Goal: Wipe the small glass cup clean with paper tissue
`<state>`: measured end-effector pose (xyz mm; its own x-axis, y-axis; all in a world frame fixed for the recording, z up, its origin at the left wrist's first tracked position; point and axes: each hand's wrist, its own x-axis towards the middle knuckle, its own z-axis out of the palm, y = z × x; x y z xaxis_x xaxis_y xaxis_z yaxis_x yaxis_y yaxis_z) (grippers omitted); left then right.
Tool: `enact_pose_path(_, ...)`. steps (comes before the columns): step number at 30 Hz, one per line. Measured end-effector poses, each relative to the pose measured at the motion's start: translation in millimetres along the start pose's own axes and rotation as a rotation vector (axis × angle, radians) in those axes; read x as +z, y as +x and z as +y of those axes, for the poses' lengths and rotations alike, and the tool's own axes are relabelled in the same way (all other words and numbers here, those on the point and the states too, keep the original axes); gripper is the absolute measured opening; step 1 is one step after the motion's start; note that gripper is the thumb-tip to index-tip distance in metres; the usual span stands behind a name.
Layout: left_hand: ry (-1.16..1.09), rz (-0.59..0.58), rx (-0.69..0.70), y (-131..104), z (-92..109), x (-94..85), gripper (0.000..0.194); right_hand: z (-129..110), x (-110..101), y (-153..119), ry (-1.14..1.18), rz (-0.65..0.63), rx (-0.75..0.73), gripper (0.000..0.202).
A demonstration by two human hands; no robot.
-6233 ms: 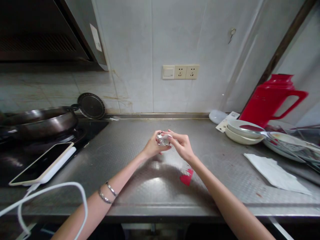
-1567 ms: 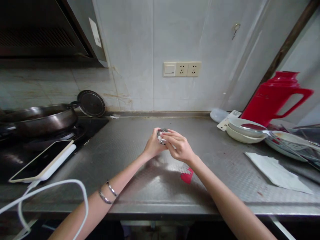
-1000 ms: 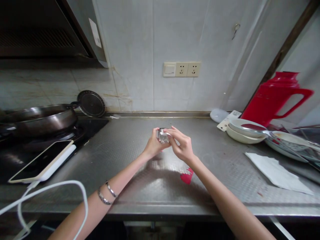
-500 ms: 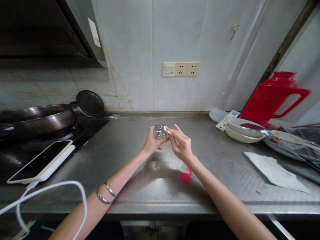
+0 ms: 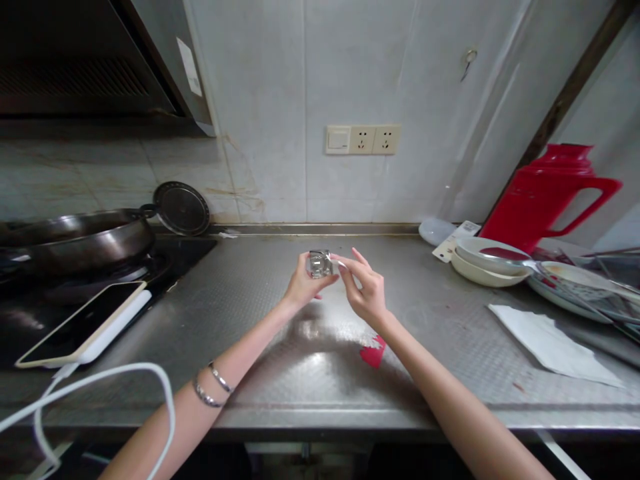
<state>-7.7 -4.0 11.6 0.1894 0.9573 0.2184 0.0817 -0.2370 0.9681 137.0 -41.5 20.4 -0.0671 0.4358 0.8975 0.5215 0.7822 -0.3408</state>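
Both my hands are raised over the middle of a steel counter point(image 5: 280, 373). My left hand point(image 5: 301, 288) grips a small silver foil-wrapped piece point(image 5: 319, 264) from below and the left. My right hand point(image 5: 365, 288) pinches the foil's right edge with thumb and forefinger, the other fingers spread. What is inside the foil is hidden. A torn red scrap point(image 5: 374, 353) lies on the counter under my right forearm.
A dark wok point(image 5: 75, 239) sits on the hob at the left, with a round lid point(image 5: 181, 208) against the wall. A phone on a white power bank point(image 5: 83, 325) and its cable point(image 5: 100, 383) lie front left. Bowls point(image 5: 483, 263), plates, a red jug point(image 5: 545, 197) and a paper towel point(image 5: 547, 347) stand right.
Over the last second my right hand loosened from covering the foil piece to a pinch on its right edge, and the piece now shows more openly above my left fingers.
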Motion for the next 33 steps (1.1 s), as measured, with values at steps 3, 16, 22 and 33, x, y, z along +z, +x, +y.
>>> enact_pose_path(3,0.054,-0.016,0.027,-1,-4,2.8,0.082,3,-2,6,0.049,0.099,0.239,0.027)
enact_pose_path(16,0.093,-0.061,0.122,-7,0,7.0,0.075,13,7,7,0.653,-0.243,0.662,0.042)
enact_pose_path(22,0.225,-0.123,0.194,-5,-1,-1.7,0.099,8,0,13,0.655,-0.181,0.812,0.039)
enact_pose_path(33,0.244,-0.143,0.363,-1,-10,-4.6,0.093,17,5,9,0.601,-0.201,0.911,0.05)
